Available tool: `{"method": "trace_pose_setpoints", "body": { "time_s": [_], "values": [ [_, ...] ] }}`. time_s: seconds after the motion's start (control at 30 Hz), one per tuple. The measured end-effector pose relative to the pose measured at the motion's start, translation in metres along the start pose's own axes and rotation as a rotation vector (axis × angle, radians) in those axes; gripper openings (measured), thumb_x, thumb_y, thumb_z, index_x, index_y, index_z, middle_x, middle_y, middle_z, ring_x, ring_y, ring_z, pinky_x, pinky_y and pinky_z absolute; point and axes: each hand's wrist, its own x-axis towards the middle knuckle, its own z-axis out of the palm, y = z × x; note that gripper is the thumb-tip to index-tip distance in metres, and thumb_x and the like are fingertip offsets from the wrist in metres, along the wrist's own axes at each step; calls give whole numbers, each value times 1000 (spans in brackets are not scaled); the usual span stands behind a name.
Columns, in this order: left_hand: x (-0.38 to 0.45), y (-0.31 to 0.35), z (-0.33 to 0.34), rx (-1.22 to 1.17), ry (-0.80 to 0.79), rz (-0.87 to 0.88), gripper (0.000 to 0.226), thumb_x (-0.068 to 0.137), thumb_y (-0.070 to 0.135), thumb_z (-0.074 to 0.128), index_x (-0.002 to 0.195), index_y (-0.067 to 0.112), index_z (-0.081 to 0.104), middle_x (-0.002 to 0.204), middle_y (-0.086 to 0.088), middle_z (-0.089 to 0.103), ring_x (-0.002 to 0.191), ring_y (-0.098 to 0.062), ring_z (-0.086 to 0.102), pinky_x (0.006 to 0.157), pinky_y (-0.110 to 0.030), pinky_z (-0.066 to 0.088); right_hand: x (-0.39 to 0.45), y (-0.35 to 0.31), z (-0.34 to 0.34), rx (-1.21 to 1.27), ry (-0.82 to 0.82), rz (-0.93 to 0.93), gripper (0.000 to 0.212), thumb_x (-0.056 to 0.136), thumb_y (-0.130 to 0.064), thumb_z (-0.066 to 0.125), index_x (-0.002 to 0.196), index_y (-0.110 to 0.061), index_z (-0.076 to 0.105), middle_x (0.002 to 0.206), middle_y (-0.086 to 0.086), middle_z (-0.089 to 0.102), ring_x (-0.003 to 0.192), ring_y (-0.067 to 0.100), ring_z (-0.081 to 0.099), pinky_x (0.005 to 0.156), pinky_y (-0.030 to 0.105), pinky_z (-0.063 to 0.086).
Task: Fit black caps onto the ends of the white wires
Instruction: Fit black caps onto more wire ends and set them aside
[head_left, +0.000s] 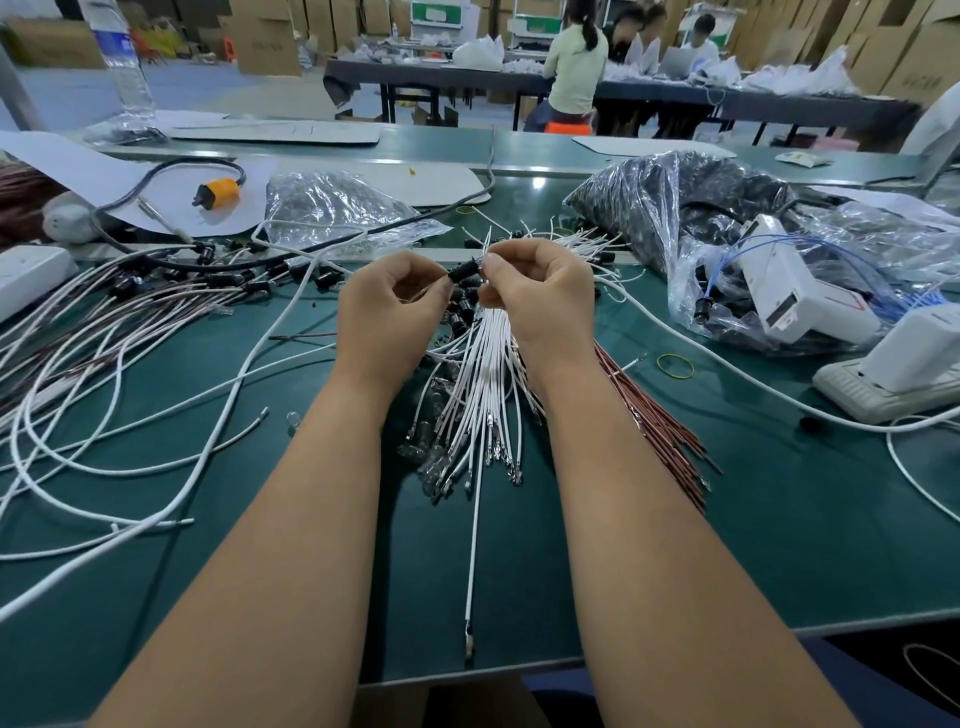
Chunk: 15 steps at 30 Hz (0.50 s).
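My left hand (387, 299) and my right hand (540, 293) meet above the middle of the green table. A black cap (464, 271) is pinched between the fingertips of both. From my right hand a single white wire (475, 519) hangs down toward the table's front edge. Under my hands lies a bundle of white wires (483, 384) with metal terminals at the near ends. Several loose black caps (460, 312) lie just beneath my fingers. Wires with black caps fitted (218, 280) spread out to the left.
Brown wires (654, 421) lie right of the bundle. Long white cables (130, 415) loop across the left side. A clear bag of black parts (670, 208) and white devices (779, 280) crowd the right. An orange plug (218, 193) and another bag (332, 205) sit behind. People work at a far table.
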Motion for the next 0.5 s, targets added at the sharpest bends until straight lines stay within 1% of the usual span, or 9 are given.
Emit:
{"method": "trace_pose_setpoints", "body": {
  "time_s": [0.07, 0.13, 0.2, 0.3, 0.37, 0.5],
  "values": [
    [0, 0, 0, 3, 2, 10, 4, 85, 11, 68, 82, 14, 69, 72, 3, 66, 63, -3, 58, 62, -14, 48, 1, 1, -1, 3, -5, -2, 9, 86, 1, 66, 82, -7, 67, 69, 4, 65, 52, 7, 62, 60, 24, 57],
    [0, 0, -1, 4, -1, 16, 6, 85, 10, 69, 82, 16, 69, 72, 5, 66, 63, 0, 58, 62, -12, 48, 2, 1, -2, -9, -13, -9, 12, 87, 3, 64, 81, -8, 66, 70, 5, 65, 53, 7, 62, 62, 26, 58],
    [0, 0, -1, 3, -10, 11, 8, 84, 10, 69, 83, 17, 69, 73, 6, 66, 64, 1, 59, 64, -12, 48, 2, 2, -2, -31, -26, -18, 14, 88, 5, 62, 83, -7, 65, 72, 5, 64, 54, 5, 61, 62, 24, 57],
    [0, 0, 1, -6, -26, -17, 10, 85, 9, 69, 83, 19, 69, 75, 2, 68, 68, -7, 62, 65, -19, 52, 2, 1, -2, -61, -54, -30, 18, 89, 7, 58, 83, -10, 62, 75, 6, 62, 54, 2, 59, 59, 18, 53],
    [0, 0, 1, -12, -34, -29, 10, 85, 9, 68, 83, 19, 69, 75, -1, 69, 68, -10, 62, 67, -24, 53, 2, 1, -2, -63, -62, -29, 22, 90, 6, 58, 81, -13, 61, 77, 8, 61, 57, 5, 58, 58, 16, 51],
    [0, 1, 1, -25, -53, -48, 18, 85, 8, 68, 78, 24, 66, 70, 1, 66, 62, -8, 58, 63, -25, 51, 1, 0, -2, -74, -79, -34, 21, 92, 3, 58, 80, -15, 60, 78, 12, 59, 60, 12, 55, 57, 15, 49]
  ]
}}
